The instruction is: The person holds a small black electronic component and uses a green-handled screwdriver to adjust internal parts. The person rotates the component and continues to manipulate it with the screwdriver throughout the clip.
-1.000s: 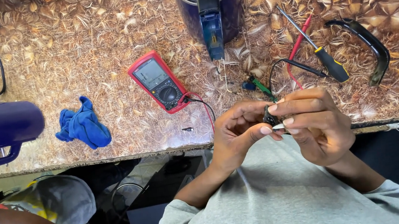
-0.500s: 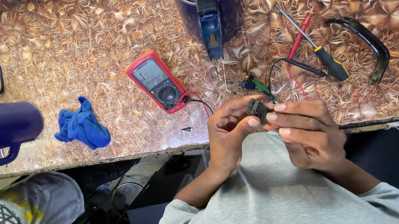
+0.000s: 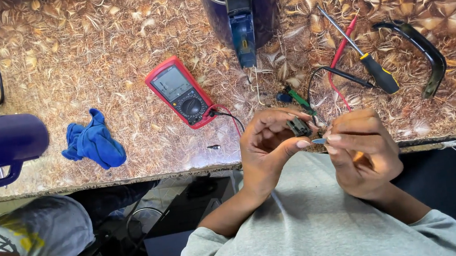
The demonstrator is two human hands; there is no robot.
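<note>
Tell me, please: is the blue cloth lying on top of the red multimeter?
No, the blue cloth lies on the bench to the left of the red multimeter, with bare bench surface between them.

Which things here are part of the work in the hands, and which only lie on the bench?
In hand: small dark electrical part, left hand; thin metal piece, right hand.
Lying about: red multimeter, crumpled blue cloth, black-handled screwdriver, dark blue kettle.
</note>
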